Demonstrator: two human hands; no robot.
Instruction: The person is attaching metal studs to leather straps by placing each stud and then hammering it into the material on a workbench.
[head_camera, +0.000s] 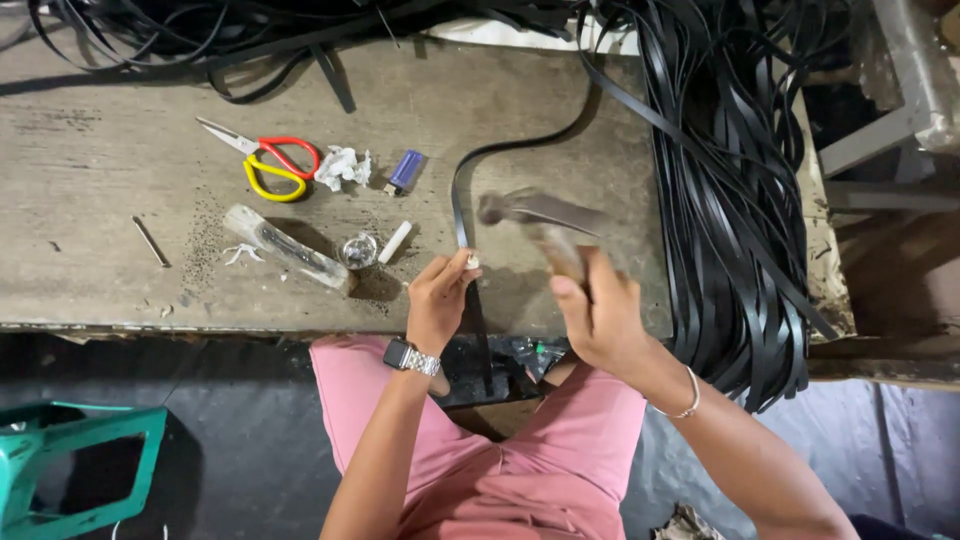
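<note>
A worn bench (90, 190) fills the upper view, its front edge just above the person's pink-clad knees. A thick bundle of straps (740, 200) drapes over the bench's right side and hangs past its edge; more black straps lie tangled along the back. One strap (460, 205) curves from the bundle across the bench and runs down over the front edge between the knees.

The right hand (600, 315) is closed around the handle of a hammer (535, 215), whose head is blurred and raised just right of the strap. The left hand (437, 297), with a watch on its wrist, pinches the strap against the bench near the edge, a small pale piece at its fingertips.

To the left lie a clear bottle (285, 250) on its side, scissors (265, 160) with red and yellow handles, crumpled paper (343, 166), a blue lighter (405, 170), a nail (151, 241).

A green stool (70, 455) stands on the floor at lower left.
</note>
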